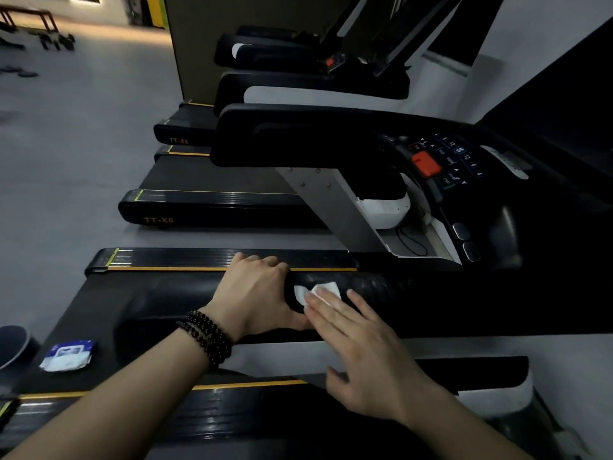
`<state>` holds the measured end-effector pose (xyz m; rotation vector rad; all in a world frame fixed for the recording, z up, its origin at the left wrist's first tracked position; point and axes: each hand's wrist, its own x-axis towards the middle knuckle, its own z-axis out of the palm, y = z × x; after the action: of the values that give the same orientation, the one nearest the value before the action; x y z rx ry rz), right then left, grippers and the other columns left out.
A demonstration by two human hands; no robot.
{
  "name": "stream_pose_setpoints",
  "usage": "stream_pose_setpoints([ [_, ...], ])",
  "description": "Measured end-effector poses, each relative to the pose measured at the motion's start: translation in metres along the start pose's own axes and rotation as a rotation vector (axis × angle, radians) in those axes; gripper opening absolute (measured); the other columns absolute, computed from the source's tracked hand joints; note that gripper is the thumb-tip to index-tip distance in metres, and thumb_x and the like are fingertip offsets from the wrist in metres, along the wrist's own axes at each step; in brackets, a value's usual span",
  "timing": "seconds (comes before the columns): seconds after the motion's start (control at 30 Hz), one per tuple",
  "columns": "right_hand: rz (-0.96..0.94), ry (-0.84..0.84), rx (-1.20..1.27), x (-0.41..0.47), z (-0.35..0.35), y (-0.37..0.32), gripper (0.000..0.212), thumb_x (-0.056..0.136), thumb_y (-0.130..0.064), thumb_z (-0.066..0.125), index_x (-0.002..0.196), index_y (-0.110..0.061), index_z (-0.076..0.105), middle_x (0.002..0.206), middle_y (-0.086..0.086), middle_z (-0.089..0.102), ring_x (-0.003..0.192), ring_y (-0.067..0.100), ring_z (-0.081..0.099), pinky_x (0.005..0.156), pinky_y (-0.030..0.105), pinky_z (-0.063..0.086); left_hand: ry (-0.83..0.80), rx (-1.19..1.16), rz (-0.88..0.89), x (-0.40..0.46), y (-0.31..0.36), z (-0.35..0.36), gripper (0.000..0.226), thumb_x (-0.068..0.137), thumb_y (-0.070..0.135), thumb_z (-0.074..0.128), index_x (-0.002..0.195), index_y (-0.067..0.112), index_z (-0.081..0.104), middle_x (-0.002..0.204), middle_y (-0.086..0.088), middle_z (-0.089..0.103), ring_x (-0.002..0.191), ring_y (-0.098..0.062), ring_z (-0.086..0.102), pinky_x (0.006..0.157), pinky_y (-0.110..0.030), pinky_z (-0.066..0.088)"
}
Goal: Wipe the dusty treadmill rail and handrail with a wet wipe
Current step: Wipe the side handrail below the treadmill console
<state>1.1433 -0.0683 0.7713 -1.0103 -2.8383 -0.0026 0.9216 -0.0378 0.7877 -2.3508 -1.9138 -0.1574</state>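
Item nearest me: black ribbed side rail with a yellow edge stripe [232,385], running under both of my forearms. Right hand [368,353] lies above it, fingers straight and slightly spread, fingertips [318,302] pressing flat on a small crumpled white wet wipe [316,292]. That wipe sits on the black padded handrail [381,287], just right of my left hand [255,293], the two hands almost touching. Left hand is curled over the end of the handrail and grips it; a string of dark round beads [207,336] wraps the wrist behind it. Left of my left forearm, on the black running belt [149,293], lies a blue and white wipes packet [68,355]; a dark round object shows at the frame edge beside it, and I cannot tell what it is. Beyond the hands: a second ribbed rail with a yellow stripe [215,258]. Further, to the right of my right hand, a black control console with an orange-red button [426,164]. Farthest, past my left hand, more black treadmills marked TT-X6 [205,207] on grey floor [66,144].
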Motion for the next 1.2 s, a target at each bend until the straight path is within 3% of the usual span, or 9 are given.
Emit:
stream_pose_setpoints([
  [0.13,0.036,0.017,-0.014,0.007,-0.009,0.010,0.084,0.077,-0.039,0.056,0.154,-0.015,0.034,0.164,-0.002,0.022,0.152,0.009,0.008,0.123,0.040,0.007,-0.061,-0.008,-0.026,0.001,0.001,-0.002,0.089,0.055,0.102,0.038,0.097,0.027,0.062,0.096,0.009,0.063,0.093,-0.017,0.062,0.088,-0.037,0.037],
  [0.27,0.004,-0.034,0.040,0.016,-0.004,-0.002,0.089,0.078,-0.040,0.055,0.157,-0.013,0.024,0.166,-0.001,0.012,0.153,0.010,-0.002,0.123,0.038,-0.001,-0.039,-0.025,-0.022,-0.001,0.001,0.000,0.092,0.058,0.101,0.034,0.100,0.025,0.065,0.098,0.009,0.064,0.093,-0.016,0.063,0.088,-0.035,0.037],
  [0.47,0.015,0.010,0.019,0.002,-0.016,0.019,0.081,0.075,-0.035,0.059,0.151,-0.015,0.040,0.162,-0.003,0.028,0.151,0.006,0.013,0.123,0.042,0.005,-0.085,-0.014,-0.025,0.001,0.000,-0.002,0.093,0.055,0.103,0.035,0.103,0.029,0.062,0.099,0.010,0.063,0.094,-0.017,0.062,0.089,-0.037,0.037],
  [0.63,-0.053,-0.045,0.092,0.006,-0.010,0.006,0.085,0.079,-0.038,0.057,0.156,-0.014,0.030,0.165,-0.003,0.016,0.152,0.007,0.002,0.123,0.037,0.000,-0.074,-0.012,-0.017,0.001,0.001,-0.004,0.086,0.056,0.103,0.031,0.090,0.029,0.057,0.091,0.010,0.059,0.090,-0.016,0.062,0.089,-0.036,0.039],
  [0.73,-0.013,0.080,0.169,0.004,-0.018,0.019,0.071,0.077,-0.036,0.058,0.144,-0.012,0.052,0.156,0.000,0.041,0.147,0.009,0.029,0.122,0.033,0.012,-0.092,-0.020,-0.037,0.001,0.001,-0.004,0.088,0.052,0.103,0.033,0.093,0.030,0.057,0.090,0.012,0.055,0.093,-0.016,0.062,0.090,-0.036,0.037],
  [0.8,0.084,0.174,0.179,0.016,-0.029,0.026,0.066,0.080,-0.039,0.055,0.140,-0.010,0.055,0.151,0.001,0.048,0.142,0.010,0.038,0.122,0.027,0.012,-0.102,-0.019,-0.044,0.002,0.001,-0.003,0.093,0.051,0.103,0.034,0.100,0.029,0.061,0.095,0.010,0.059,0.096,-0.017,0.062,0.092,-0.037,0.037],
  [0.9,0.122,0.063,0.179,0.044,-0.036,0.022,0.077,0.087,-0.046,0.057,0.153,-0.014,0.035,0.162,-0.004,0.029,0.149,0.005,0.018,0.120,0.021,-0.004,-0.083,-0.012,-0.045,0.001,0.000,-0.002,0.095,0.051,0.104,0.034,0.101,0.028,0.063,0.097,0.010,0.062,0.097,-0.017,0.063,0.092,-0.036,0.037],
  [1.0,0.049,-0.073,0.150,0.060,-0.031,0.011,0.088,0.085,-0.046,0.057,0.159,-0.017,0.017,0.166,-0.006,0.015,0.151,0.005,0.006,0.120,0.025,-0.008,-0.091,-0.028,-0.041,0.002,0.000,-0.003,0.094,0.052,0.103,0.037,0.103,0.029,0.063,0.097,0.011,0.064,0.097,-0.016,0.063,0.093,-0.036,0.036],
  [1.2,-0.017,-0.119,0.033,0.030,-0.030,0.020,0.095,0.081,-0.052,0.056,0.160,-0.020,0.014,0.166,-0.008,0.002,0.150,0.000,-0.007,0.122,0.034,-0.008,-0.130,-0.035,-0.053,0.001,0.001,-0.007,0.091,0.055,0.102,0.042,0.105,0.029,0.061,0.091,0.012,0.054,0.099,-0.015,0.061,0.095,-0.036,0.038],
])
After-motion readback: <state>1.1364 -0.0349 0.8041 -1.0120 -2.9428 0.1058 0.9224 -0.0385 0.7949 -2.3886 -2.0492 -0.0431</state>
